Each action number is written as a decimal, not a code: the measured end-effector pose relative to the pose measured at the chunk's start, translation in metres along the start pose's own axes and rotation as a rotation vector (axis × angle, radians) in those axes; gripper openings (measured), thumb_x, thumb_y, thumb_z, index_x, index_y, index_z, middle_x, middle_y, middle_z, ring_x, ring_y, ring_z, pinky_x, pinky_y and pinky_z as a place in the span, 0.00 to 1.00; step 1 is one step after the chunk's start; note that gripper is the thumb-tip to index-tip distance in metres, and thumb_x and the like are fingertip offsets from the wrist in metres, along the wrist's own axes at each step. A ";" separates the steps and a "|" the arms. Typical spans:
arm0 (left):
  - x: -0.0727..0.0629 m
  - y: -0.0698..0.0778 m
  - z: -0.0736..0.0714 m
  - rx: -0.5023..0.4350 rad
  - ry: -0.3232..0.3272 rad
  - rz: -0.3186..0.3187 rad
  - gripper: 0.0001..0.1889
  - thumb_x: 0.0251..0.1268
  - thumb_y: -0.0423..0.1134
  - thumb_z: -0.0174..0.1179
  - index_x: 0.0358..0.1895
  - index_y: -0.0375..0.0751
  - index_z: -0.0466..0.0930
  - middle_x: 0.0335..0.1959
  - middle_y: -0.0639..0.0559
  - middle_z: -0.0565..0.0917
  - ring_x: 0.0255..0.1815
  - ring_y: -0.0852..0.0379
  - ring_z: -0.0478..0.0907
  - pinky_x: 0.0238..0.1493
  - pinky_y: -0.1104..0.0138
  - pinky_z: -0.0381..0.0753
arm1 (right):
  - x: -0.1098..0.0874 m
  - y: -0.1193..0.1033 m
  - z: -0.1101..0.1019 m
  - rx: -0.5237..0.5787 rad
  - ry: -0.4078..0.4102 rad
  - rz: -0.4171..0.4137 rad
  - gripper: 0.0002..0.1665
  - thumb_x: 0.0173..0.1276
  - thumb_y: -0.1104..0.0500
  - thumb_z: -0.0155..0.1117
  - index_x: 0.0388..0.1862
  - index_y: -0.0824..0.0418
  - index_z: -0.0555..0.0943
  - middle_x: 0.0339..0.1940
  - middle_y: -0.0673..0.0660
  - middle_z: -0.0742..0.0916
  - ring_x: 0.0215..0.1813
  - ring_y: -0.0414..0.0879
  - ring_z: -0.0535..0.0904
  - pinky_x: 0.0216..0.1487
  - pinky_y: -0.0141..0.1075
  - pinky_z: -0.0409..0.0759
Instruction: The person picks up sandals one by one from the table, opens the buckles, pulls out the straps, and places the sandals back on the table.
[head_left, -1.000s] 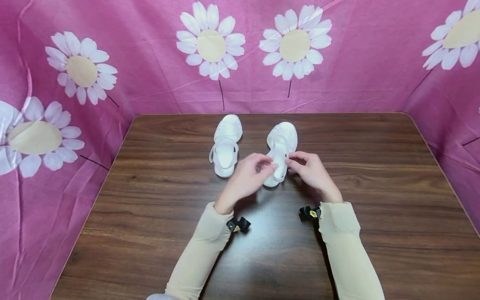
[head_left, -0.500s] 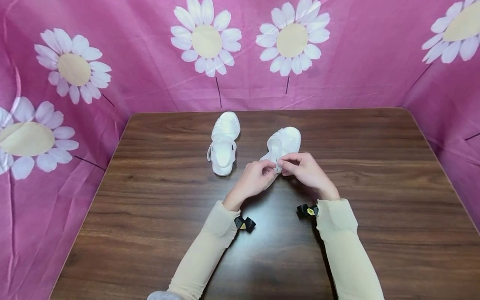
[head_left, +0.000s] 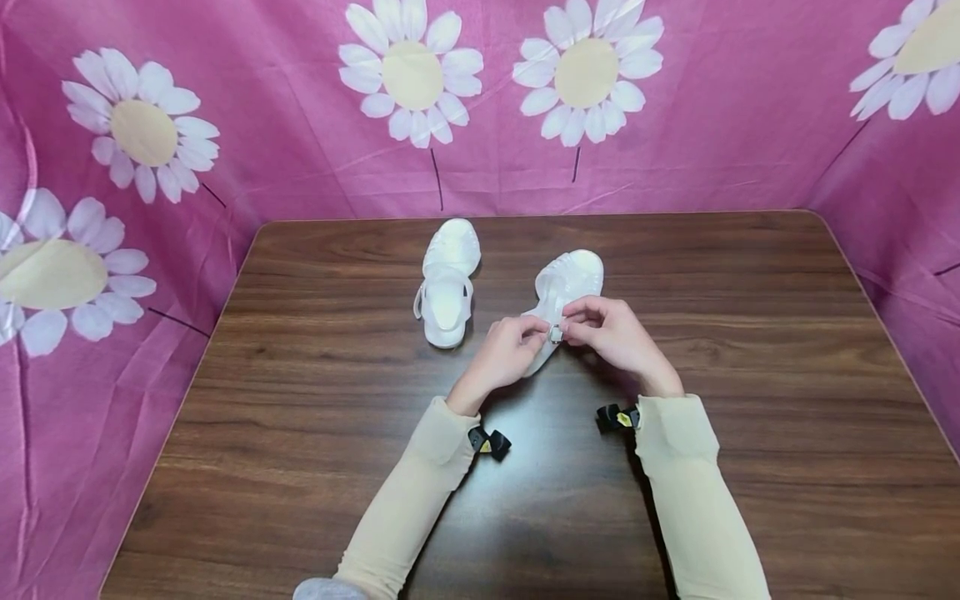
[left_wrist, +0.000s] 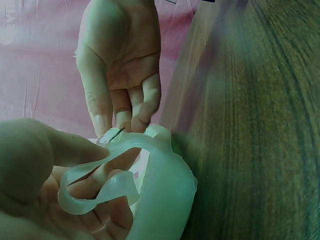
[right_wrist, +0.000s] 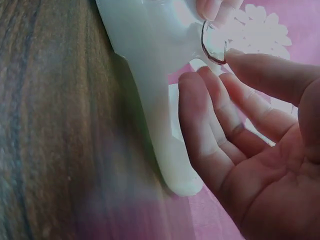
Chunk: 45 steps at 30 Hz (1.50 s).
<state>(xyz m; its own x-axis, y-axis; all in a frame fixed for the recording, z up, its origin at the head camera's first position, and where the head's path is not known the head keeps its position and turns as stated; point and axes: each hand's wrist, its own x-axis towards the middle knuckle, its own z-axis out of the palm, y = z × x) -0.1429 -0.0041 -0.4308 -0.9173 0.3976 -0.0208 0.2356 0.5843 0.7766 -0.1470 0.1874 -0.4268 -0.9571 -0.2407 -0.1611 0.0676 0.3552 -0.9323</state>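
Note:
A white, see-through jelly sandal point(head_left: 573, 277) lies at mid-table, its toe turned to the far right. Its strap point(left_wrist: 75, 192) loops over the sandal and runs to a small metal-framed buckle point(head_left: 556, 334). From the left, my left hand point(head_left: 506, 354) pinches the strap beside the buckle, thumb on top in the left wrist view. Thumb and fingers of my right hand point(head_left: 615, 335) pinch the buckle's other side. In the right wrist view, the right thumb meets the buckle's rim point(right_wrist: 214, 61). Both hands cover much of the sandal's heel part.
Another white sandal point(head_left: 450, 287) stands to the left, toe toward the back, with its strap at its left side. Beneath everything is a dark wood-grain table point(head_left: 300, 400). Pink cloth point(head_left: 502, 92) printed with daisies hangs behind and at both sides.
The right-hand sandal has turned, its toe swinging right and nearer. My hands have come together at the strap, and the buckle now shows between my fingertips. The other sandal has stayed put.

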 end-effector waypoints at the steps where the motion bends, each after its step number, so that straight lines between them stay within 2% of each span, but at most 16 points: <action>1: 0.000 0.000 0.000 -0.002 0.003 -0.002 0.12 0.68 0.36 0.54 0.48 0.41 0.85 0.44 0.50 0.87 0.43 0.57 0.80 0.47 0.67 0.77 | 0.000 0.000 0.000 -0.009 0.005 -0.002 0.14 0.66 0.65 0.64 0.47 0.73 0.78 0.38 0.68 0.86 0.34 0.42 0.85 0.39 0.36 0.85; 7: -0.001 0.000 0.000 -0.026 0.016 -0.008 0.12 0.68 0.37 0.54 0.47 0.40 0.85 0.44 0.50 0.87 0.42 0.57 0.80 0.46 0.67 0.77 | -0.003 -0.004 0.000 -0.077 0.009 0.009 0.08 0.64 0.64 0.65 0.35 0.71 0.79 0.28 0.61 0.87 0.29 0.41 0.84 0.35 0.38 0.85; 13: -0.001 -0.001 -0.002 -0.026 -0.016 0.015 0.13 0.68 0.38 0.54 0.48 0.39 0.84 0.47 0.49 0.86 0.48 0.55 0.81 0.51 0.66 0.77 | -0.005 -0.007 0.001 -0.208 -0.005 0.037 0.11 0.63 0.56 0.68 0.30 0.64 0.83 0.24 0.55 0.87 0.28 0.44 0.85 0.34 0.32 0.81; 18: -0.002 -0.001 -0.006 -0.005 -0.101 0.047 0.14 0.70 0.39 0.53 0.50 0.40 0.83 0.49 0.49 0.85 0.51 0.55 0.80 0.55 0.65 0.76 | -0.006 -0.007 0.001 -0.254 -0.005 0.059 0.13 0.63 0.52 0.68 0.30 0.63 0.84 0.25 0.56 0.88 0.28 0.44 0.86 0.33 0.30 0.78; 22: -0.001 -0.001 -0.008 0.011 -0.133 0.075 0.14 0.71 0.41 0.52 0.52 0.42 0.83 0.47 0.50 0.86 0.47 0.56 0.80 0.51 0.67 0.75 | -0.007 -0.009 0.001 -0.271 -0.008 0.054 0.14 0.64 0.52 0.67 0.31 0.63 0.85 0.25 0.57 0.89 0.29 0.44 0.86 0.35 0.30 0.78; 27: -0.002 -0.002 -0.010 0.012 -0.143 0.082 0.14 0.70 0.40 0.53 0.53 0.44 0.83 0.47 0.51 0.86 0.45 0.57 0.78 0.49 0.68 0.74 | -0.006 -0.012 0.002 -0.247 -0.015 0.051 0.13 0.64 0.53 0.67 0.33 0.64 0.86 0.25 0.57 0.89 0.30 0.48 0.87 0.35 0.29 0.80; 34: -0.002 -0.002 -0.011 0.011 -0.145 0.077 0.14 0.69 0.39 0.54 0.53 0.44 0.83 0.47 0.51 0.86 0.45 0.57 0.78 0.49 0.68 0.74 | -0.005 -0.012 0.001 -0.239 -0.034 0.045 0.13 0.65 0.55 0.66 0.35 0.65 0.86 0.27 0.57 0.89 0.30 0.46 0.87 0.35 0.28 0.80; 40: -0.002 -0.001 -0.011 0.005 -0.147 0.071 0.15 0.70 0.40 0.53 0.54 0.44 0.82 0.49 0.50 0.86 0.48 0.56 0.79 0.52 0.67 0.75 | -0.005 -0.013 0.004 -0.297 -0.010 0.015 0.10 0.64 0.56 0.65 0.32 0.62 0.86 0.24 0.55 0.88 0.27 0.44 0.86 0.32 0.30 0.79; 45: -0.001 -0.002 -0.010 0.025 -0.151 0.077 0.15 0.69 0.39 0.53 0.55 0.43 0.82 0.51 0.49 0.85 0.52 0.55 0.79 0.55 0.65 0.76 | -0.005 -0.015 0.006 -0.380 0.034 -0.008 0.07 0.58 0.58 0.63 0.28 0.58 0.86 0.21 0.51 0.87 0.24 0.41 0.82 0.30 0.31 0.76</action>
<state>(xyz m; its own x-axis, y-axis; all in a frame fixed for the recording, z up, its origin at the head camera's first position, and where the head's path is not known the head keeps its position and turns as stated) -0.1455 -0.0129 -0.4260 -0.8380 0.5427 -0.0572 0.3135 0.5646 0.7635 -0.1416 0.1783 -0.4137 -0.9664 -0.2173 -0.1374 -0.0433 0.6643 -0.7462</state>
